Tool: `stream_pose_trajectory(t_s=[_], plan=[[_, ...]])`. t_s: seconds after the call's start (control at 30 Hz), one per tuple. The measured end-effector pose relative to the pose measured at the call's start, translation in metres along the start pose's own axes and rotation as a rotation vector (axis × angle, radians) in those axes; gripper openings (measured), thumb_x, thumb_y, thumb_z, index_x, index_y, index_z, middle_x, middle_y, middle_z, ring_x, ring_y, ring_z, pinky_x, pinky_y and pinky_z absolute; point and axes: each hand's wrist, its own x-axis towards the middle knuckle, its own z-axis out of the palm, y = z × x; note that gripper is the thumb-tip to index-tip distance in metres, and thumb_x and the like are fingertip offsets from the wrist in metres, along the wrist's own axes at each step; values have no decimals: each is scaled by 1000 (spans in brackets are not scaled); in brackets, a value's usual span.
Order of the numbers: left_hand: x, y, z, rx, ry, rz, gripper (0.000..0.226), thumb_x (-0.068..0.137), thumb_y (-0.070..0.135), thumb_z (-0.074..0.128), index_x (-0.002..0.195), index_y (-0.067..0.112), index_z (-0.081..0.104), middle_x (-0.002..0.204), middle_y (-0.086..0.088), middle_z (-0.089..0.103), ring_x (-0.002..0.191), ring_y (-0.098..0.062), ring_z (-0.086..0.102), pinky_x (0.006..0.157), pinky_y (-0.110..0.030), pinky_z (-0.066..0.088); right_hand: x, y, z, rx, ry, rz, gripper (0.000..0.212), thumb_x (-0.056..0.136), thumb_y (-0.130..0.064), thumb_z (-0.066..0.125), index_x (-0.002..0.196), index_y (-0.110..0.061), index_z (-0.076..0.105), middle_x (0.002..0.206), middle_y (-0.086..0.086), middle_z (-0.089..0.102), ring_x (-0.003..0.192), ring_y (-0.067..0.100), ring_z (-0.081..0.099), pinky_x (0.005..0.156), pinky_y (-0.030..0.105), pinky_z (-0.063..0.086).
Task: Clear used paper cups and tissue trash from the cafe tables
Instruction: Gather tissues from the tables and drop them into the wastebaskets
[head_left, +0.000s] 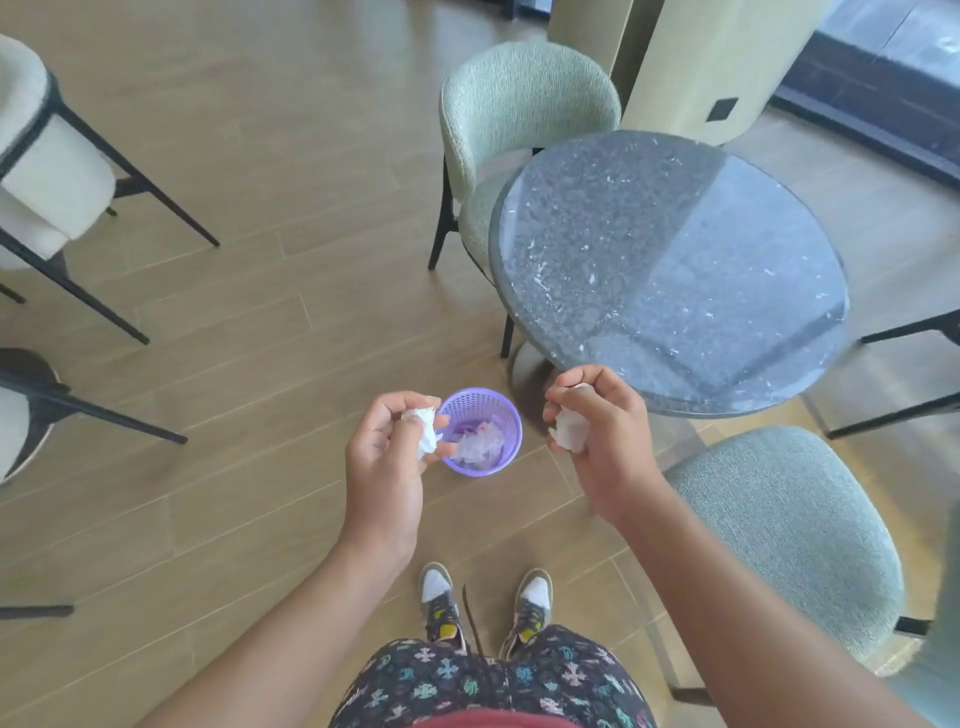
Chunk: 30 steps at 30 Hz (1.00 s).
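A small purple mesh bin (506, 415) stands on the wooden floor in front of my feet, with clear and white trash inside. My left hand (387, 457) hovers just left of the bin and grips a crumpled white tissue (423, 431) over its rim. To the right of the bin, my right hand (602, 441) holds a second crumpled tissue (571, 431) in curled fingers. The round dark speckled table (670, 265) lies to the right of the bin, beyond my right hand.
A pale green chair (519, 119) stands behind the table and another (795, 535) sits at the near right. White chairs with black legs (52, 171) line the left side. A beige pillar (717, 62) rises at the back.
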Motion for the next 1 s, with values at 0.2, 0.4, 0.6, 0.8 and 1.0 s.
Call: stream_pose_trajectory(t_s=[0.2, 0.4, 0.6, 0.8, 1.0], plan=[[52, -53, 14, 22, 42, -59, 32, 101, -10, 43, 89, 10, 64, 99, -5, 69, 87, -16, 69, 67, -28, 57, 65, 39, -8, -24, -27, 47, 11, 73, -8, 66, 83, -13, 62, 73, 8, 60, 67, 21, 57, 54, 31, 41], [95, -153, 13, 24, 110, -138, 18, 90, 3, 52, 88, 14, 67, 92, 2, 74, 87, -15, 69, 67, -28, 58, 130, 128, -29, -67, -29, 133, 13, 72, -11, 65, 84, -12, 61, 73, 6, 61, 67, 21, 57, 55, 33, 41], [126, -256, 1, 26, 153, -222, 17, 82, 11, 51, 86, 16, 67, 88, 5, 73, 85, -15, 68, 68, -28, 58, 178, 220, -54, -92, 9, 212, 15, 69, -10, 66, 82, -15, 61, 72, 4, 62, 65, 21, 56, 55, 33, 41], [151, -323, -11, 23, 145, -287, 13, 85, 10, 56, 89, 16, 67, 91, 2, 71, 86, -14, 68, 70, -30, 59, 208, 274, -65, -105, 12, 239, 16, 70, -13, 69, 85, -13, 62, 73, 6, 62, 66, 21, 56, 53, 34, 44], [217, -419, -7, 70, 177, -424, 23, 99, -4, 52, 100, 15, 65, 105, -12, 60, 88, -16, 63, 75, -31, 61, 239, 309, -74, -106, 44, 240, 12, 70, -15, 68, 81, -18, 65, 74, 5, 65, 68, 21, 57, 50, 34, 43]])
